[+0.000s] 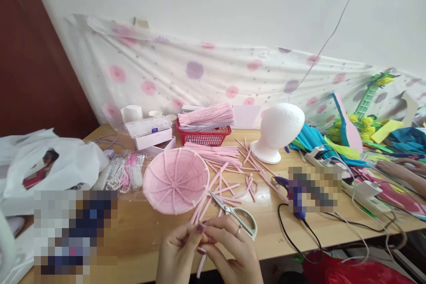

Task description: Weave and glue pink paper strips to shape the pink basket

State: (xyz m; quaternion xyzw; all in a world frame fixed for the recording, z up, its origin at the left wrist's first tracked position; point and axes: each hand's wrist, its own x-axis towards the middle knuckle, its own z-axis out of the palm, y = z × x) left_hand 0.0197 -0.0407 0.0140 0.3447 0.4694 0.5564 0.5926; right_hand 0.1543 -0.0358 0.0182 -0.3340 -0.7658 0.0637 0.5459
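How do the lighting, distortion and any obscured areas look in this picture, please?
Head view: soft, even light, with gentle shading on the white foam head; head view: apparent wide-angle stretch, the brown panel leaning; head view: mosaic blocks at lower left and around the blue tool; head view: left hand and right hand fairly clear.

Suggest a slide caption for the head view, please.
Left hand and right hand close together before a pink bowl, scissors and a white mannequin head.

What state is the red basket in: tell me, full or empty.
Not empty: pink strips lie heaped at the top of the red basket. How full it is lower down, I cannot tell.
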